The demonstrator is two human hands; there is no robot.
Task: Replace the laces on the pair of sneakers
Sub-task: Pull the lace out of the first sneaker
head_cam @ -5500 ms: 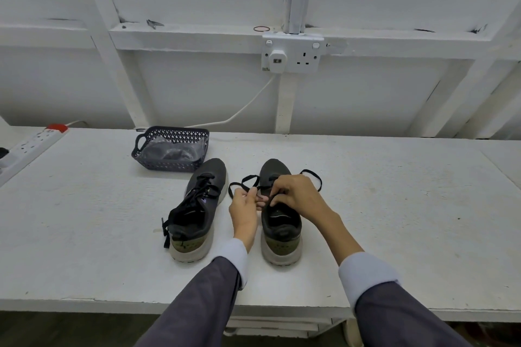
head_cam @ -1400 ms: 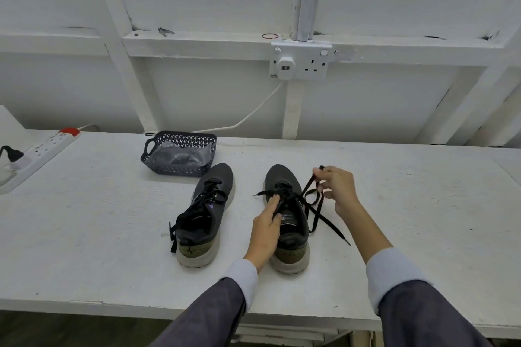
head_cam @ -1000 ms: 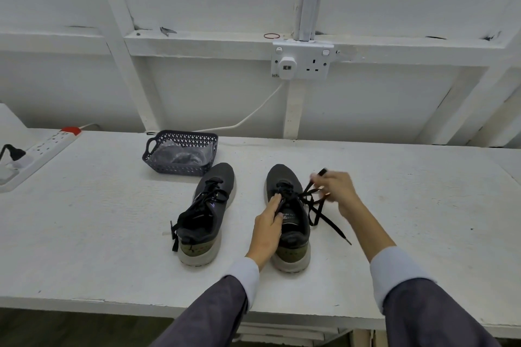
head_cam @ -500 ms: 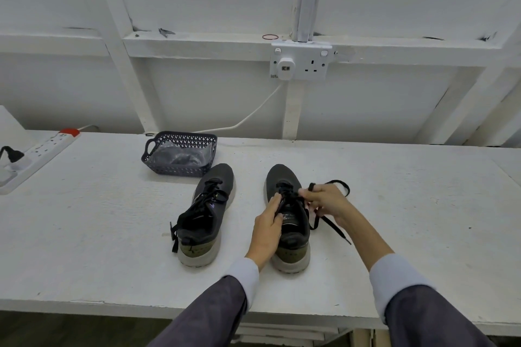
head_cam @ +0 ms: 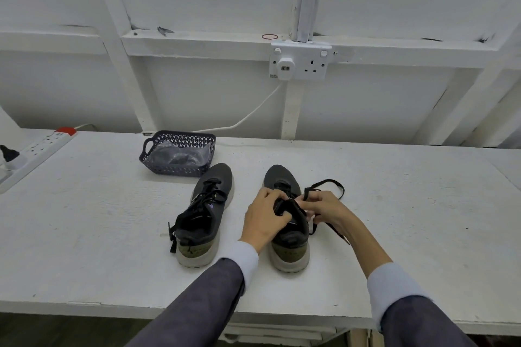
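Head view, sneakers: the pair stood near the bench's (head_cam: pixel 84 220) front edge, toes toward the wall.
Left hand (head_cam: pixel 263 217): curled over the tongue of the right-hand sneaker (head_cam: pixel 282 177), steadying it.
Right hand (head_cam: pixel 324 207): fingertips pinched the black lace (head_cam: pixel 329 186) at the eyelets, almost touching the left hand.
Just changed: a second before, the right hand had been raised beside the sneaker, drawing lace outward; it had since come back to the eyelets, with slack looped on the bench to the right.
Left-hand sneaker (head_cam: pixel 207 214): fully laced, untouched.
Basket (head_cam: pixel 172 169): toward the back edge, holding a plastic bag.
Meaning: probably another crossing freed; old-lace removal only partway, one sneaker pending.
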